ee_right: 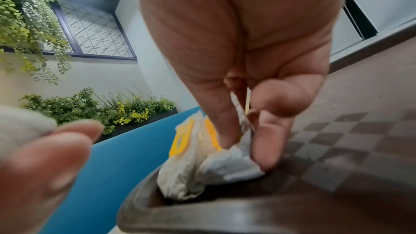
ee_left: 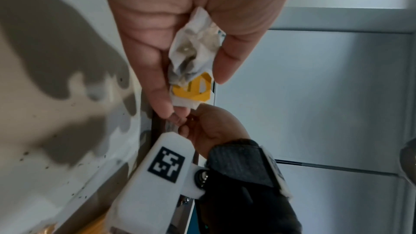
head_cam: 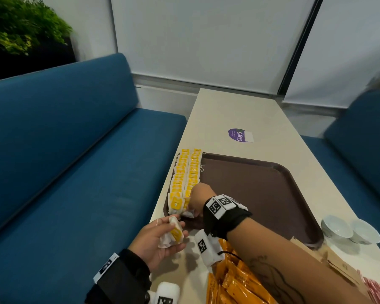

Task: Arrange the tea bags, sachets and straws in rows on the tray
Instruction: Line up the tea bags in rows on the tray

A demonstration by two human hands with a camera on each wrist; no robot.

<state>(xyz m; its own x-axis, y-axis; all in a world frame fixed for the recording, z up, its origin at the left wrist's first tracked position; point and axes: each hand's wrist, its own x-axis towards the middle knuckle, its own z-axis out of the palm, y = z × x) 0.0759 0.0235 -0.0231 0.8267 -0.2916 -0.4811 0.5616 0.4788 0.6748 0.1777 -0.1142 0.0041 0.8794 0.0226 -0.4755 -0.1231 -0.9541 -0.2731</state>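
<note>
A brown tray (head_cam: 261, 194) lies on the table with two rows of yellow-tagged tea bags (head_cam: 184, 174) along its left edge. My right hand (head_cam: 195, 202) reaches to the near end of the second row and pinches a white tea bag (ee_right: 227, 165) at the tray's near left corner (ee_right: 202, 213). My left hand (head_cam: 162, 240) hovers just in front of the tray and holds a small bunch of tea bags (ee_left: 193, 60) between thumb and fingers. Orange sachets (head_cam: 235, 284) lie in a heap under my right forearm.
Brown paper-wrapped straws (head_cam: 336, 262) and pink sachets (head_cam: 377, 290) lie at the near right. Two small white bowls (head_cam: 349, 230) stand right of the tray. A purple sticker (head_cam: 239, 135) is on the table beyond it. Blue bench seats (head_cam: 75, 172) flank the table.
</note>
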